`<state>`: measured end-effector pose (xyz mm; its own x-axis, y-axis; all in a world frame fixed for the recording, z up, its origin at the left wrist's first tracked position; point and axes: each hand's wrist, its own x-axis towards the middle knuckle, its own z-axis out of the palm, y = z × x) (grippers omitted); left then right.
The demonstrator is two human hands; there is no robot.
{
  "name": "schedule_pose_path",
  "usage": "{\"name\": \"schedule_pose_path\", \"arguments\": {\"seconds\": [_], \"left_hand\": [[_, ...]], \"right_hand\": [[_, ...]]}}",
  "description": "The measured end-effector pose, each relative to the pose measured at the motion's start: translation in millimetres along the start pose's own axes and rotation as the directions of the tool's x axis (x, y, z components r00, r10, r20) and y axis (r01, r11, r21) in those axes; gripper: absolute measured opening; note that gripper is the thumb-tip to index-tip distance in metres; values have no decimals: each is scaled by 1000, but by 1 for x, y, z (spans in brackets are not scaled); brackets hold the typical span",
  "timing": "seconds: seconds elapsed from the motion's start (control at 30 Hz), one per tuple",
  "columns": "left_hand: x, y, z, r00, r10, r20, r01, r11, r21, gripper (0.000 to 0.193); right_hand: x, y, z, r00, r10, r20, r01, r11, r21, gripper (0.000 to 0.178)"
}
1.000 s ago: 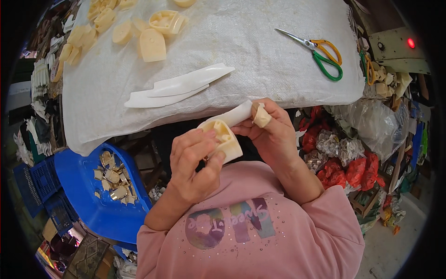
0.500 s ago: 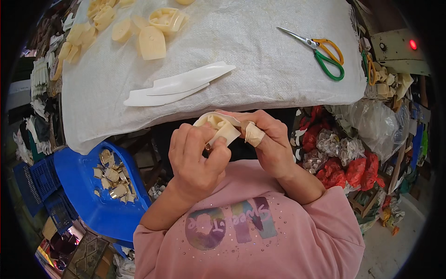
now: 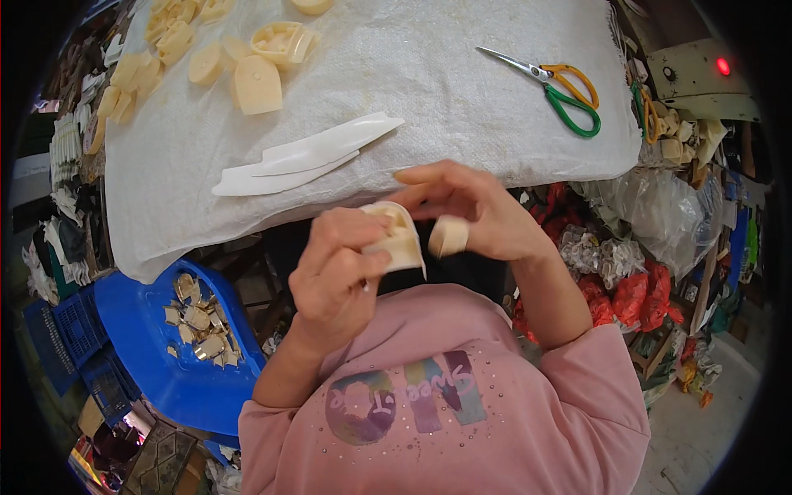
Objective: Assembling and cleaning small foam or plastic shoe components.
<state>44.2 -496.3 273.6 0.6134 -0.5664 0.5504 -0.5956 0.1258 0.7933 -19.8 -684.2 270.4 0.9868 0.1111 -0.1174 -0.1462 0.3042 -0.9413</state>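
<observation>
The person's left hand (image 3: 334, 276) is closed around a cream moulded heel piece (image 3: 394, 238), fingers curled about its lower half and the thumb pressed across its side, so that the hollow, ribbed inside of the piece faces up. The piece is held in the air just off the near edge of the white cloth (image 3: 429, 74) that covers the work table, above the chest of the person's pink shirt (image 3: 462, 412). The right hand (image 3: 470, 210) meets it from the other side: its forefinger and thumb reach to the upper rim of the heel piece and seem to pinch it, though the exact contact is hidden behind the fingers, while one finger wrapped in pale tape (image 3: 448, 236) is bent just to the right of the piece. On the cloth, just beyond the heel piece, lie two long white curved strips (image 3: 305, 157), one overlapping the other. Farther up the cloth and to the left sits a cluster of more cream heel pieces (image 3: 247, 66), some lying flat and some with their hollow side showing. Well to the right of the held piece, near the far right edge of the cloth, a pair of scissors (image 3: 557, 91) with one orange and one green handle lies with its blades shut. Below the cloth's left corner, left of the left hand, a blue plastic stool (image 3: 148, 330) holds a small heap of pale trimmings (image 3: 198, 322).
</observation>
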Motion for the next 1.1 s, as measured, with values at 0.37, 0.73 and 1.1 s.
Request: {"name": "schedule_pose_path", "arguments": {"seconds": [0.37, 0.73, 1.1], "left_hand": [[5, -1, -2, 991, 59, 120, -83, 975, 207, 23], [1, 1, 2, 895, -423, -141, 376, 887, -269, 11], [6, 4, 7, 777, -629, 12, 567, 691, -448, 13]], "right_hand": [[10, -1, 7, 1000, 22, 15, -21, 997, -68, 56], [11, 3, 4, 893, -443, 76, 396, 697, -598, 34], [16, 8, 22, 951, -269, -154, 203, 916, -347, 12]]}}
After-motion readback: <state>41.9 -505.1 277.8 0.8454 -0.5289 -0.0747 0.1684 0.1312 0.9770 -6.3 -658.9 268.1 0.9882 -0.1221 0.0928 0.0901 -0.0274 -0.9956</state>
